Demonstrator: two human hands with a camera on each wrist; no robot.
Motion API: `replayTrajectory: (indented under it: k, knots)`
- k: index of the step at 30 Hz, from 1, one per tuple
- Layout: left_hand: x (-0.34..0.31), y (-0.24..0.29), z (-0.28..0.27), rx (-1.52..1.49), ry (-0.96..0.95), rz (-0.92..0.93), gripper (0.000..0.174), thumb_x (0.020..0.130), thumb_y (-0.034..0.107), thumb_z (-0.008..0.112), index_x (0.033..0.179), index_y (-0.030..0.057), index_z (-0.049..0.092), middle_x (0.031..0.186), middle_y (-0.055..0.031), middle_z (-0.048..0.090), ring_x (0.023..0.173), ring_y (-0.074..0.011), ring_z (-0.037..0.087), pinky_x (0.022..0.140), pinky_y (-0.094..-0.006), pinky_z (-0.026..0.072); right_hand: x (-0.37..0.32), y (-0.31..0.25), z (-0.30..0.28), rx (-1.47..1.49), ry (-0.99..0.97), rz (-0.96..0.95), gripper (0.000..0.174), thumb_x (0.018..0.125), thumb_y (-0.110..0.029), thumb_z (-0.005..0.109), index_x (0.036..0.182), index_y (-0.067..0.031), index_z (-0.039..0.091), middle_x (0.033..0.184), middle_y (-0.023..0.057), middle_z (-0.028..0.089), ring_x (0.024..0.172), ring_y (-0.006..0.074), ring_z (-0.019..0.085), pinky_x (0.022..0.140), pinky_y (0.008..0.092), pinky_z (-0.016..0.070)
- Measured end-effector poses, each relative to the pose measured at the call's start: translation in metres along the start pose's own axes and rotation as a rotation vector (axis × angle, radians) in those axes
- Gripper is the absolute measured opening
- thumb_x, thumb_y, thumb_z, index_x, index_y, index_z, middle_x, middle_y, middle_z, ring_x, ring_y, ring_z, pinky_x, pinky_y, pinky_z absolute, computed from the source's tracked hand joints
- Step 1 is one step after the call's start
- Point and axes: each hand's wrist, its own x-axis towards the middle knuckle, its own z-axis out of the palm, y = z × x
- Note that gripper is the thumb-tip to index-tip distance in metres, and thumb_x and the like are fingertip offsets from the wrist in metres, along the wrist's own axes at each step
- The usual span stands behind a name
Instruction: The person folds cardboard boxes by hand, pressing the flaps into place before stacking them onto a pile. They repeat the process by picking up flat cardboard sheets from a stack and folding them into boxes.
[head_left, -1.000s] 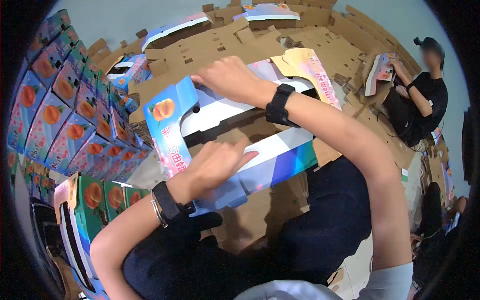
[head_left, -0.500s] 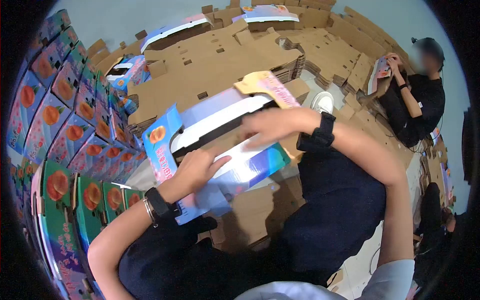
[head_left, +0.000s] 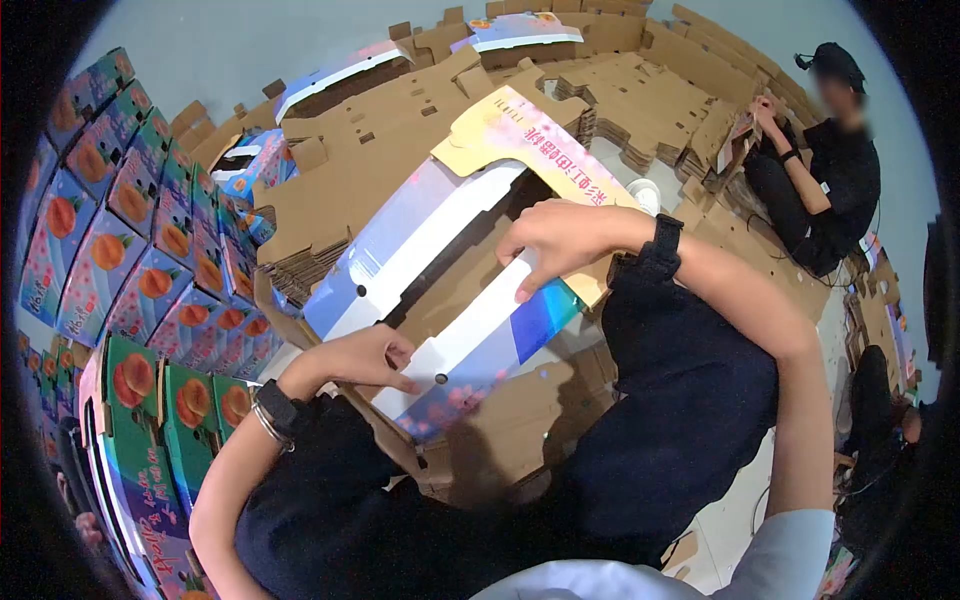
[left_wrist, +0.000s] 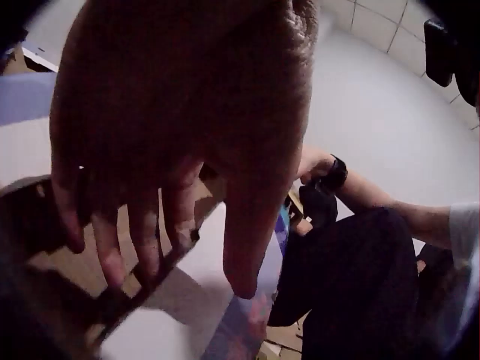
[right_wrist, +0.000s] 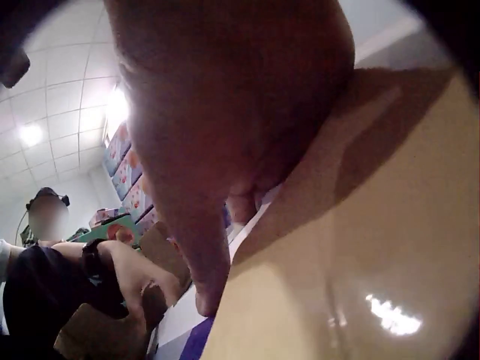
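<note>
An open-topped carton [head_left: 395, 240], blue and white with a yellow-and-pink end panel [head_left: 545, 145], lies slantwise above the lap. Its near wall has a white top strip [head_left: 465, 325]. My right hand [head_left: 570, 238] grips that strip near its right part, thumb on the outer side and fingers over the edge. At the strip's left end my left hand [head_left: 355, 358] holds the wall between thumb and curved fingers. In the left wrist view the fingers [left_wrist: 146, 232] reach into the opening. The right wrist view shows the thumb [right_wrist: 208, 289] against the white strip, other fingers mostly hidden.
Peach-printed boxes [head_left: 110, 250] are stacked at the left, with green ones [head_left: 185, 400] nearer. Flat brown cardboard [head_left: 400, 120] lies in piles beyond the carton. A person in black [head_left: 825, 190] sits at the right. Cardboard [head_left: 500, 430] also lies between the legs.
The carton has turned, its yellow-and-pink end swinging up and its blue peach-printed end going out of sight. My right hand moved from the far edge to the near strip; my left shifted down-left.
</note>
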Motion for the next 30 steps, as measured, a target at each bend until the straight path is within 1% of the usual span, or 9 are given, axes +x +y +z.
replayTrajectory:
  k: [2,9,13,15,17,19,23,29,30]
  knots:
    - [0.004,-0.009,0.006,0.183,-0.084,-0.191,0.047,0.069,0.042,0.080,0.065,-0.0001,0.060,0.058,-0.0076,0.056,0.061,-0.0100,0.055,0.057,-0.0268,0.0403,-0.004,0.000,0.004,0.013,0.009,0.019,0.041,0.073,-0.039,0.077,0.086,-0.0028,0.064,0.077,0.0177,0.064,0.076,0.0365,0.063,0.064,0.0428,0.0453]
    - [0.001,0.003,0.012,0.148,-0.026,-0.008,0.042,0.069,0.042,0.077,0.084,0.0033,0.070,0.071,-0.0138,0.064,0.071,-0.0286,0.062,0.073,-0.0441,0.0447,0.002,0.050,0.032,0.364,-0.409,0.208,0.056,0.090,-0.050,0.059,0.078,0.0048,0.062,0.070,0.0124,0.062,0.068,0.0248,0.059,0.063,0.0385,0.0443]
    - [0.000,0.007,0.016,0.333,0.114,-0.050,0.039,0.069,0.039,0.078,0.089,0.0068,0.072,0.078,-0.0149,0.067,0.083,-0.0323,0.065,0.080,-0.0466,0.0460,-0.001,0.050,0.041,0.061,-0.249,0.369,0.062,0.092,-0.056,0.048,0.098,0.0022,0.067,0.084,0.0214,0.066,0.087,0.0347,0.064,0.079,0.0431,0.0493]
    - [0.004,-0.010,0.021,0.680,0.518,0.407,0.046,0.070,0.046,0.080,0.086,0.0034,0.069,0.068,-0.0131,0.062,0.065,-0.0261,0.060,0.068,-0.0382,0.0471,0.000,0.055,0.050,-0.056,0.067,0.332,0.054,0.094,-0.049,0.047,0.114,-0.0004,0.061,0.097,0.0223,0.066,0.091,0.0390,0.063,0.083,0.0453,0.0490]
    - [0.006,-0.010,0.015,0.727,0.486,0.376,0.047,0.071,0.043,0.081,0.092,0.0027,0.068,0.069,-0.0131,0.064,0.060,-0.0251,0.059,0.061,-0.0335,0.0481,-0.001,0.063,0.051,-0.300,0.244,0.345,0.039,0.093,-0.035,0.050,0.111,-0.0022,0.060,0.097,0.0186,0.063,0.085,0.0371,0.064,0.077,0.0456,0.0520]
    - [0.009,0.008,0.008,0.325,0.228,-0.033,0.046,0.068,0.042,0.080,0.090,0.0036,0.069,0.080,-0.0203,0.067,0.081,-0.0361,0.066,0.076,-0.0423,0.0509,0.001,0.061,0.036,-0.406,0.349,0.326,0.029,0.089,-0.025,0.054,0.104,-0.0009,0.061,0.092,0.0182,0.063,0.080,0.0362,0.064,0.071,0.0455,0.0524]
    - [0.010,0.006,0.009,0.148,0.197,-0.052,0.045,0.068,0.041,0.080,0.087,0.0022,0.068,0.081,-0.0198,0.066,0.082,-0.0368,0.065,0.078,-0.0431,0.0503,0.000,0.052,0.011,-0.393,0.630,0.305,0.020,0.087,-0.018,0.056,0.092,0.0012,0.058,0.084,0.0202,0.061,0.074,0.0369,0.064,0.068,0.0459,0.0517]
    - [0.008,0.003,0.032,0.610,0.288,0.146,0.041,0.067,0.033,0.081,0.090,0.0021,0.065,0.098,-0.0162,0.063,0.102,-0.0350,0.059,0.093,-0.0489,0.0436,0.006,0.066,0.024,-0.488,0.645,0.271,0.058,0.077,-0.022,0.067,0.128,-0.0052,0.045,0.117,0.0144,0.052,0.106,0.0316,0.053,0.091,0.0428,0.0423]
    - [0.007,0.011,0.031,0.563,0.228,0.029,0.039,0.068,0.030,0.078,0.095,0.0047,0.067,0.115,-0.0166,0.058,0.116,-0.0329,0.051,0.107,-0.0569,0.0295,0.012,0.075,0.032,-0.477,0.603,0.277,0.057,0.078,-0.024,0.065,0.129,-0.0056,0.046,0.116,0.0155,0.053,0.108,0.0317,0.054,0.091,0.0431,0.0420]
